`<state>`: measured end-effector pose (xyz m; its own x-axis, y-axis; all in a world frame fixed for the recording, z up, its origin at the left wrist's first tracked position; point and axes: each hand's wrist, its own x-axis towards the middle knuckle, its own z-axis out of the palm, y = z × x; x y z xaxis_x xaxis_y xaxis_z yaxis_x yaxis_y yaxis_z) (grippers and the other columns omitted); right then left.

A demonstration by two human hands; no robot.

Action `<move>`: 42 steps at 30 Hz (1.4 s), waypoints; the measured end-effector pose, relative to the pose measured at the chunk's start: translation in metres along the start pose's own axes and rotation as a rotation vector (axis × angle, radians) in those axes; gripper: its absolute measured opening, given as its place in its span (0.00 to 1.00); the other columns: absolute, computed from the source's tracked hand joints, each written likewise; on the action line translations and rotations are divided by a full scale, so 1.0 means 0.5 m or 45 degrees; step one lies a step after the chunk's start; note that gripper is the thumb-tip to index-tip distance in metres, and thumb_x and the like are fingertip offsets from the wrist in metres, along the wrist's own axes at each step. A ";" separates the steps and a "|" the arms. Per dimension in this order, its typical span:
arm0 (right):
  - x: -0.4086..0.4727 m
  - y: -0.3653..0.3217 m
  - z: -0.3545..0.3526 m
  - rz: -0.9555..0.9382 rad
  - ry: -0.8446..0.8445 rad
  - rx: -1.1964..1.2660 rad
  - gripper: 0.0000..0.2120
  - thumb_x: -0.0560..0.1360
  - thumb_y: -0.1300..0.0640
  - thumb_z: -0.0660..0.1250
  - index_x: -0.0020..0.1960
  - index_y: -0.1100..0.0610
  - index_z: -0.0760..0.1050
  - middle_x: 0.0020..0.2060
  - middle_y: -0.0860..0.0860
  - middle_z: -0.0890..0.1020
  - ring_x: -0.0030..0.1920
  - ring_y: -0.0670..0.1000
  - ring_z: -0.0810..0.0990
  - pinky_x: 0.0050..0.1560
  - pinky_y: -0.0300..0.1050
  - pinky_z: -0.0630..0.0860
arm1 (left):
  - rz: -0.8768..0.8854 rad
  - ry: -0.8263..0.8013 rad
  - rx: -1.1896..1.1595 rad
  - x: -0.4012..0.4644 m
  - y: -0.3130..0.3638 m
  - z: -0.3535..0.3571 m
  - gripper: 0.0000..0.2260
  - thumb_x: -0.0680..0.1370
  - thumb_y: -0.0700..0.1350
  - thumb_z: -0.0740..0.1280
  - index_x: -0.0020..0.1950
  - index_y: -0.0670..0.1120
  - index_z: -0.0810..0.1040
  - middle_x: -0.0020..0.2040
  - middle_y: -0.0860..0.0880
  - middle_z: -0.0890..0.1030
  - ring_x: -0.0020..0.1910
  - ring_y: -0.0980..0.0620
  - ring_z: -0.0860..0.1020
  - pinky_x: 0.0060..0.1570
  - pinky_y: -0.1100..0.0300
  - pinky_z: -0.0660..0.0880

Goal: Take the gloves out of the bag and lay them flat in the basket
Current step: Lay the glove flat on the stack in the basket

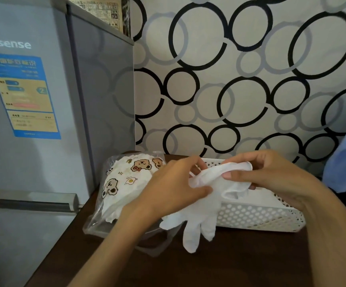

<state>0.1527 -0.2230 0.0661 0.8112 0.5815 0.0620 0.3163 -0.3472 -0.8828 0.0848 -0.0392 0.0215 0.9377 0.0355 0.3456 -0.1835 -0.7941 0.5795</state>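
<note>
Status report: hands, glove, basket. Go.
Left hand and right hand both gripping white glove. Glove fingers dangling over basket front wall, not laid flat. Bag left of basket, nothing blocking.

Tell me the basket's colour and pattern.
White basket, its walls perforated with small round holes; head view shows it.

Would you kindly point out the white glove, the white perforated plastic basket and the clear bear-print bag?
White glove (204,216): head view, on its palm.
White perforated plastic basket (257,216): head view, on its front wall.
Clear bear-print bag (126,175): head view, on its printed top.
</note>
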 end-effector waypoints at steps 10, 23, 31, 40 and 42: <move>-0.030 0.048 -0.093 0.110 -0.089 0.281 0.28 0.44 0.44 0.84 0.40 0.55 0.85 0.42 0.55 0.86 0.41 0.52 0.85 0.39 0.42 0.81 | -0.032 -0.200 -0.596 0.005 0.009 -0.021 0.10 0.72 0.52 0.68 0.46 0.47 0.83 0.43 0.50 0.85 0.40 0.50 0.84 0.43 0.59 0.80; 0.016 0.068 -0.089 -0.365 0.905 0.066 0.05 0.80 0.54 0.60 0.48 0.49 0.74 0.43 0.44 0.79 0.46 0.47 0.78 0.42 0.38 0.73 | -0.270 0.200 -0.776 0.092 0.064 0.052 0.11 0.82 0.48 0.59 0.45 0.53 0.79 0.40 0.54 0.84 0.39 0.60 0.81 0.46 0.65 0.78; 0.037 -0.018 -0.059 -0.488 0.560 0.260 0.05 0.73 0.60 0.70 0.46 0.50 0.81 0.40 0.47 0.85 0.39 0.40 0.82 0.37 0.33 0.77 | -0.397 0.860 -0.858 0.151 0.068 0.007 0.11 0.82 0.45 0.54 0.43 0.46 0.71 0.36 0.50 0.70 0.33 0.55 0.66 0.32 0.64 0.65; 0.074 0.057 -0.107 0.117 0.193 0.667 0.12 0.73 0.66 0.69 0.55 0.57 0.79 0.47 0.55 0.85 0.44 0.50 0.84 0.42 0.39 0.81 | -0.163 0.452 -0.110 0.215 0.007 0.008 0.11 0.83 0.48 0.55 0.43 0.50 0.72 0.34 0.52 0.72 0.32 0.54 0.70 0.32 0.61 0.65; 0.077 0.106 -0.119 0.294 0.236 0.472 0.13 0.72 0.67 0.70 0.56 0.58 0.78 0.46 0.56 0.84 0.44 0.51 0.84 0.39 0.39 0.81 | -0.192 0.069 0.002 0.253 -0.022 0.057 0.12 0.83 0.46 0.56 0.43 0.46 0.74 0.35 0.47 0.73 0.36 0.47 0.72 0.35 0.59 0.67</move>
<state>0.2297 -0.2629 0.0494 0.9245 0.3670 -0.1035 -0.0525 -0.1463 -0.9879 0.2140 -0.0434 0.0378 0.9374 0.1871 0.2939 -0.0412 -0.7782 0.6267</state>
